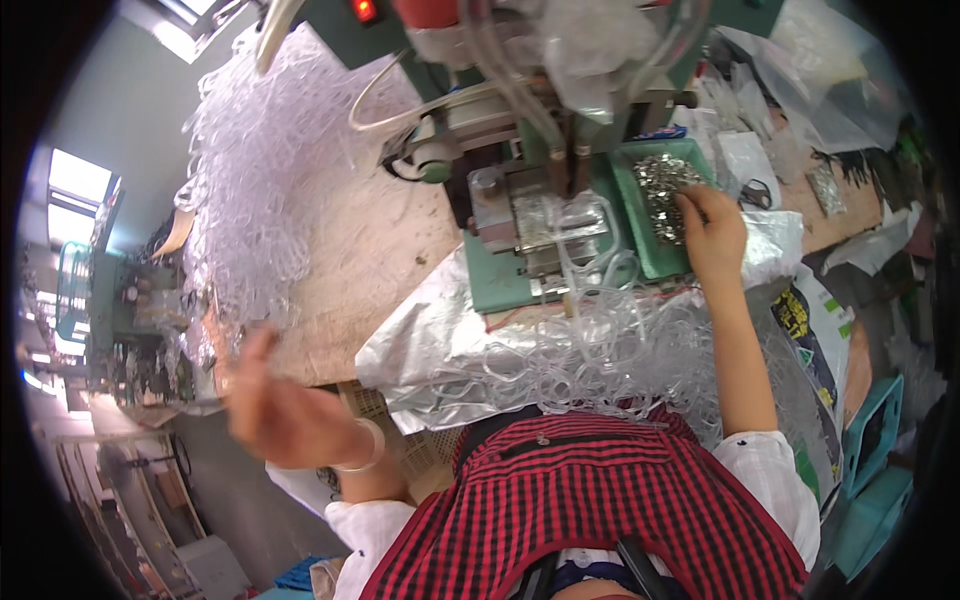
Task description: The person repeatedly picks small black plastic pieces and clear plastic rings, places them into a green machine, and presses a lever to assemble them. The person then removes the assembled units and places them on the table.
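Observation:
My right hand (718, 238) reaches into a green tray (655, 262), its fingers curled together against a pile of small shiny metal pieces (662, 185). Whatever is between those fingertips is hidden. Off the table's front left edge, my left hand (290, 418) is raised and smeared by motion, so its grip does not show. A green bench machine (500, 288) stands ahead of me beside the tray, with a metal work plate (550, 225). Clear plastic strap (618, 268) runs from the plate down to a tangled heap of clear loops (610, 350) near my waist.
A large pile of clear plastic loops (250, 160) covers the far left of the wooden table (370, 235). Silvery sheeting (430, 350) hangs over the front edge. Scissors (757, 193) and plastic bags (830, 70) lie on the right. Teal crates (870, 440) stand low at the right.

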Demonstrator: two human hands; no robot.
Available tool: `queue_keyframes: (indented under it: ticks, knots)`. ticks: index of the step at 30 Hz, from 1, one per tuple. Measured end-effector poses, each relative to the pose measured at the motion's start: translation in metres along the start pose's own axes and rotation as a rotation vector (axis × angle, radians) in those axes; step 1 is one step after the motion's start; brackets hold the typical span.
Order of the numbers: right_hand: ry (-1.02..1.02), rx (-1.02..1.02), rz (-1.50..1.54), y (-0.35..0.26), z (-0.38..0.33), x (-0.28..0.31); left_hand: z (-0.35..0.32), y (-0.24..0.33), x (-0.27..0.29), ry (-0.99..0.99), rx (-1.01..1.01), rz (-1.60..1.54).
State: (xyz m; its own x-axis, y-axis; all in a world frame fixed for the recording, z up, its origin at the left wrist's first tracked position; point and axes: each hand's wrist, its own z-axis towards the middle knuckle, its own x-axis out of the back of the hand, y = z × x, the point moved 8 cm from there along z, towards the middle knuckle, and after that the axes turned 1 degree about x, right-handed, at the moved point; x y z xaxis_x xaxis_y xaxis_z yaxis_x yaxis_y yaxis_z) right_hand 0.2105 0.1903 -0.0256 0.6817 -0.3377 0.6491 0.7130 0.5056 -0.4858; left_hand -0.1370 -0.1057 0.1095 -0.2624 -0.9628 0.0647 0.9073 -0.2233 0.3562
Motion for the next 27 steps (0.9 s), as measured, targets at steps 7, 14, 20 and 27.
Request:
queue_keyframes:
  ticks: [7, 14, 20, 27]
  knots:
    - [0.014, -0.345, 0.449, 0.006, 0.003, -0.008, -0.045, -0.177, -0.099, -0.976, 0.131, 0.262]
    - [0.084, -0.395, 0.285, 0.022, -0.039, 0.039, -0.136, -0.253, -0.097, -1.076, 0.502, 0.165]
    - [0.023, -0.302, 0.406, 0.006, -0.042, 0.050, -0.107, -0.224, -0.095, -0.928, 0.190, 0.312]
    - [-0.200, -0.091, 0.672, -0.104, 0.036, 0.005, -0.098, -0.193, -0.130, -0.748, 0.047, 0.382]
